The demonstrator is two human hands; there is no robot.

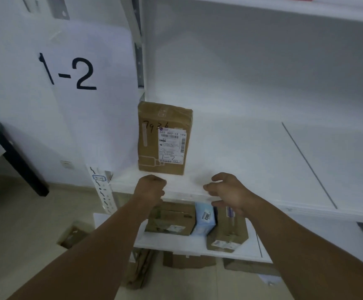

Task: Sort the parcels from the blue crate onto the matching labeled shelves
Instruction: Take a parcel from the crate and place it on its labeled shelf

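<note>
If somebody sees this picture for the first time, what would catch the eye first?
First comes the large paper sign reading 1-2, on the left beside the shelf. Next is the brown parcel at the shelf's left end, with 1-2 handwritten on its label. Near the shelf's front edge, the left hand and right hand hold nothing.
</note>
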